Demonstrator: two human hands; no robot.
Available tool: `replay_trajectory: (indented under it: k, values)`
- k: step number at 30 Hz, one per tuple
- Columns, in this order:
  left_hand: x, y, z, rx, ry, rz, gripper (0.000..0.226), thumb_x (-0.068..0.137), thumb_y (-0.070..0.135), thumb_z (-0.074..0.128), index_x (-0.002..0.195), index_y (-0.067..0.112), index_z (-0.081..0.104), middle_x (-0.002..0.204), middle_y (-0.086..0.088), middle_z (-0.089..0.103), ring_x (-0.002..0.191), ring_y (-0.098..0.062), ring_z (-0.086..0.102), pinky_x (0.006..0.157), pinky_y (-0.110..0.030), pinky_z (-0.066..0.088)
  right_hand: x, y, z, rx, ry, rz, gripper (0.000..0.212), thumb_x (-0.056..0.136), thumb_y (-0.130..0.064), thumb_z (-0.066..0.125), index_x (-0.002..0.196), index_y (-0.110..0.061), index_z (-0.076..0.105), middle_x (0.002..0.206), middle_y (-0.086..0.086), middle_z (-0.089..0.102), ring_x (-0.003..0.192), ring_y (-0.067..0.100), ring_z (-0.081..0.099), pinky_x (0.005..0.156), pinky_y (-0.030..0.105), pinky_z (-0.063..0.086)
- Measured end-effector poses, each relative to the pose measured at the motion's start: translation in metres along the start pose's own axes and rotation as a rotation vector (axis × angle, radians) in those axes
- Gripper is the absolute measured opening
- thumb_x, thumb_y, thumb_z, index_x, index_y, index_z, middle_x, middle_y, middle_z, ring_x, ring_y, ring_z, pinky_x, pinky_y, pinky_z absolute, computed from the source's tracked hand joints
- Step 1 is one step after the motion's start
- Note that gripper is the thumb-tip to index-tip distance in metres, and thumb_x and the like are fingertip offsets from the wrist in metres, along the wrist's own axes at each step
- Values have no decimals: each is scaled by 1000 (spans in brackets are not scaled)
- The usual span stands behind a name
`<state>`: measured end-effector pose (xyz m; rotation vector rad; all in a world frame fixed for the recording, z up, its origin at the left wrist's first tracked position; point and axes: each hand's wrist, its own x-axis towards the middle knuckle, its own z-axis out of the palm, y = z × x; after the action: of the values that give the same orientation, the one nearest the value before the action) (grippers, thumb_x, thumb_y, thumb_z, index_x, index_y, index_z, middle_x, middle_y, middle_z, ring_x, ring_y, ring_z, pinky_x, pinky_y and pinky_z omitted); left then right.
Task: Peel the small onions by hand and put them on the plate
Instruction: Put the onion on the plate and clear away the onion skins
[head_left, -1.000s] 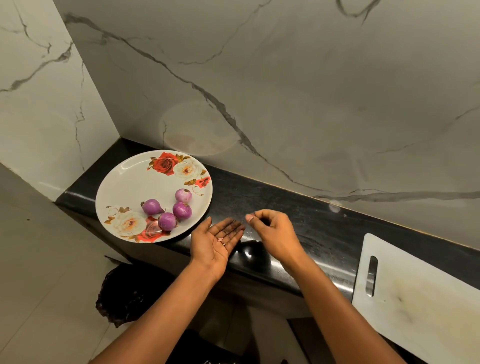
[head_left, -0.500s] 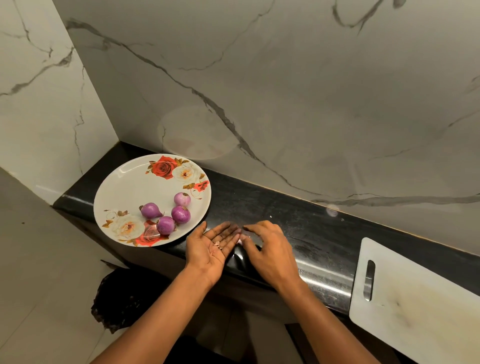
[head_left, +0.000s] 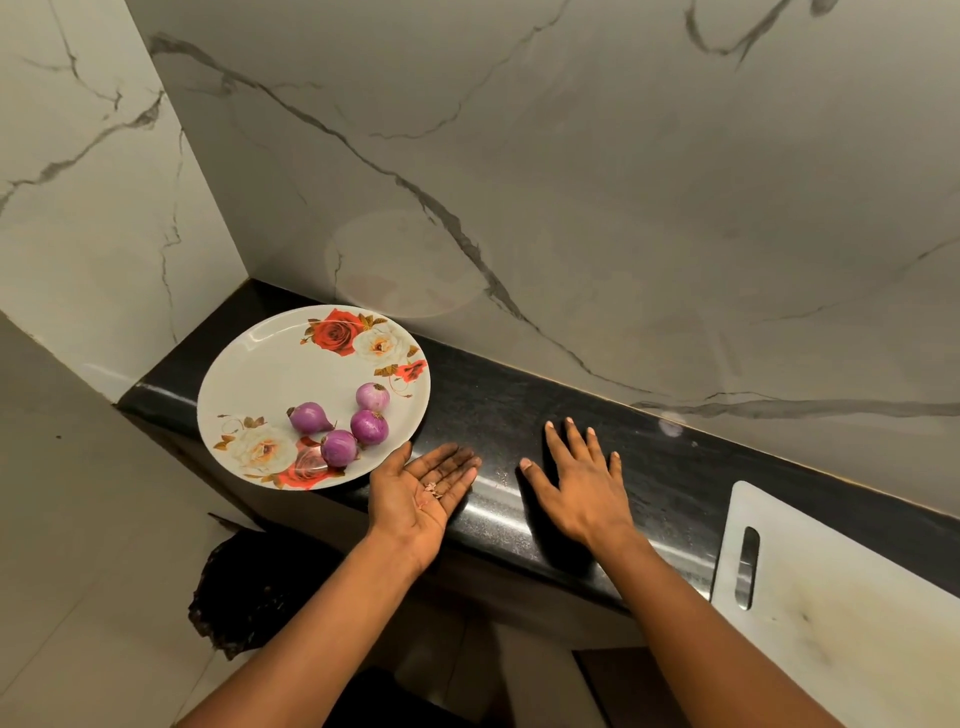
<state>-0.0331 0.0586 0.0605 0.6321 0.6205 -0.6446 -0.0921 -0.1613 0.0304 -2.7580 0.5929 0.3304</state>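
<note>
Left hand (head_left: 413, 506) open palm-up, cradling peel scraps (head_left: 430, 488); right hand (head_left: 584, 480) flat, empty; tilt could spill scraps onto plate (head_left: 275, 374)

Four peeled onions (head_left: 340, 421) lie on plate (head_left: 270, 364).

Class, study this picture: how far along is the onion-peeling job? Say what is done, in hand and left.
Done: four peeled onions lie on the plate. In hand: the left hand, palm up, carries bits of skin; the right hand lies flat on the counter. Left: no unpeeled onion shows, so probably only dropping those bits, perhaps into the dark bag below.
</note>
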Motion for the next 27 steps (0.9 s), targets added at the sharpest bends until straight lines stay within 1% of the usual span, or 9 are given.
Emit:
replay_trajectory:
  k: [5, 10, 13, 17, 20, 23, 25, 27]
  values:
    - [1, 0, -3, 11, 2, 2, 58, 107, 41, 47, 126, -11, 63, 123, -34, 70, 120, -44, 68, 105, -46, 53, -7, -8, 0, -71, 5, -43, 83, 98, -82, 14, 167, -38, 2, 176, -6, -4, 163, 25, -8, 131, 57, 2]
    - [1, -2, -5, 13, 9, -2, 58, 107, 41, 45, 127, -11, 63, 123, -34, 70, 121, -44, 67, 106, -46, 53, -36, -22, 10, -54, -40, -181, 78, 98, -82, 15, 165, -44, 3, 175, -12, -7, 162, 20, -14, 128, 59, -10]
    - [2, -3, -5, 24, 16, 2, 58, 108, 41, 45, 127, -11, 63, 122, -34, 70, 120, -44, 68, 105, -46, 53, -52, -27, 16, -50, -39, -219, 74, 100, -81, 15, 165, -47, 5, 175, -15, -6, 161, 16, -16, 127, 60, -13]
    - [3, -1, -6, 31, 25, 10, 58, 107, 41, 46, 128, -10, 62, 122, -33, 71, 121, -44, 68, 105, -46, 53, -62, -30, 21, -88, -44, -230, 73, 100, -80, 11, 164, -48, 0, 174, -14, -10, 161, 17, -18, 127, 64, -10]
    - [4, -1, -6, 40, 31, 16, 58, 107, 41, 46, 129, -10, 62, 123, -33, 70, 121, -44, 67, 107, -46, 52, -65, -38, 25, -137, -31, -207, 75, 99, -81, 6, 165, -44, -2, 174, -11, -12, 162, 20, -16, 126, 67, -8]
    - [3, 0, -5, 42, 39, 20, 58, 107, 42, 46, 129, -9, 62, 123, -33, 70, 122, -44, 67, 107, -46, 52, -68, -45, 28, -185, -13, -202, 78, 100, -80, 4, 166, -39, -3, 174, -8, -12, 162, 22, -14, 124, 69, -10]
    - [1, 0, -4, 41, 38, 23, 58, 107, 42, 46, 129, -9, 62, 123, -32, 71, 121, -43, 68, 106, -46, 53, -70, -45, 29, -187, -7, -199, 77, 100, -79, 3, 166, -39, -5, 173, -10, -15, 161, 22, -16, 124, 69, -12]
    - [-2, 1, -4, 46, 38, 31, 57, 107, 41, 46, 129, -9, 63, 123, -32, 71, 120, -43, 68, 104, -45, 54, -68, -42, 27, -135, -22, -190, 75, 101, -79, 5, 165, -42, -4, 172, -14, -15, 160, 18, -19, 124, 66, -15]
